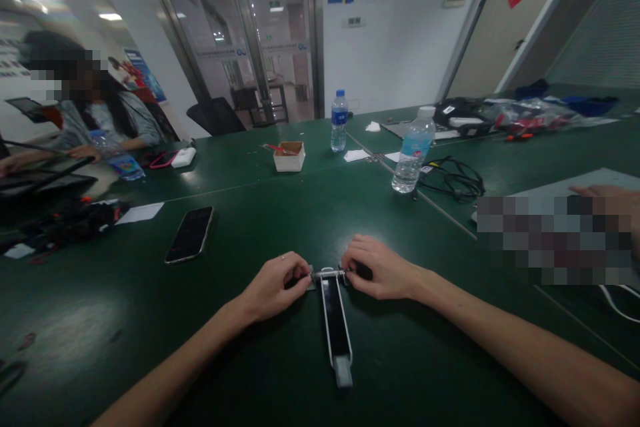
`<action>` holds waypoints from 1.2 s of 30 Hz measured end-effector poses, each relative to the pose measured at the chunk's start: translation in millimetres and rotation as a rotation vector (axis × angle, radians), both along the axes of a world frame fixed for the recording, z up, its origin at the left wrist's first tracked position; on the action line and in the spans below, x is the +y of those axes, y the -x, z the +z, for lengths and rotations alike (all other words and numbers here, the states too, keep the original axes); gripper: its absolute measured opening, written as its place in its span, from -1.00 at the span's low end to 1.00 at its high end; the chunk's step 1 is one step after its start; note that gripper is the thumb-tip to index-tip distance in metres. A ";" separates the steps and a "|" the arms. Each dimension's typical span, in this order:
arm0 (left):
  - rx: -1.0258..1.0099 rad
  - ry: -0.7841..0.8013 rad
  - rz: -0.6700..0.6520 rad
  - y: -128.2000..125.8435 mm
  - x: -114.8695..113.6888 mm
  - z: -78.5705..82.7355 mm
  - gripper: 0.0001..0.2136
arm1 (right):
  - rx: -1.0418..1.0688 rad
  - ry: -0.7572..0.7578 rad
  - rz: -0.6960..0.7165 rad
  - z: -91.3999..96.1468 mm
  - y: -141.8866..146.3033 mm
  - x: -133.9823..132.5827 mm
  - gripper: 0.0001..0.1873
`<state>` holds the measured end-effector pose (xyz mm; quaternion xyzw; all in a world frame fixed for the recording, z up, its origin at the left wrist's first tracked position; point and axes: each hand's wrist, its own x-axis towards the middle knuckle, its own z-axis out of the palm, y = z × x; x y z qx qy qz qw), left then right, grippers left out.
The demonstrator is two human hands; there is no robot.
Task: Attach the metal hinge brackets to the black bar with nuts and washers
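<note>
A long, narrow device with a white rim [327, 327] lies on the green table in front of me. Its inside is dark, and a pale grey end piece [343, 371] points toward me. Across its far end runs a thin metal crossbar [329, 273]. My left hand [277, 285] pinches the bar's left end, beside a small flat metal piece [311, 278]. At the other end, the bent fingers of my right hand [376, 268] close on the bar, next to a small metal loop. The fingertips partly hide both ends.
A phone [191, 233] lies to the left. Beyond are a small box [289, 157], a blue-capped bottle [339, 121], a white-capped bottle [413, 152] and a black cable [453, 178]. A person [100, 113] sits far left; another person's hand [613, 203] rests on a laptop at right.
</note>
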<state>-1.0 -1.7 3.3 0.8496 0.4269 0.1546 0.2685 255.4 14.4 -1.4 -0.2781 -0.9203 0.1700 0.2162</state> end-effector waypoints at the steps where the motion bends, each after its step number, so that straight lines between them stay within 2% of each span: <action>1: 0.003 0.002 0.002 -0.2 -0.2 0.4 -0.87 | -0.001 0.002 0.001 0.1 0.0 0.0 -0.95; 11: -0.021 -0.050 0.012 -0.8 0.2 -2.9 -0.88 | -0.001 -0.004 -0.003 -2.3 0.1 1.1 -0.95; 29: 0.007 -0.025 0.020 -1.6 -1.2 -0.4 -0.87 | 0.014 0.000 -0.007 0.7 0.4 -0.4 -0.94; 36: -0.008 -0.027 0.013 -0.2 -0.7 -4.0 -0.89 | 0.007 0.008 -0.007 1.2 0.3 -0.3 -0.94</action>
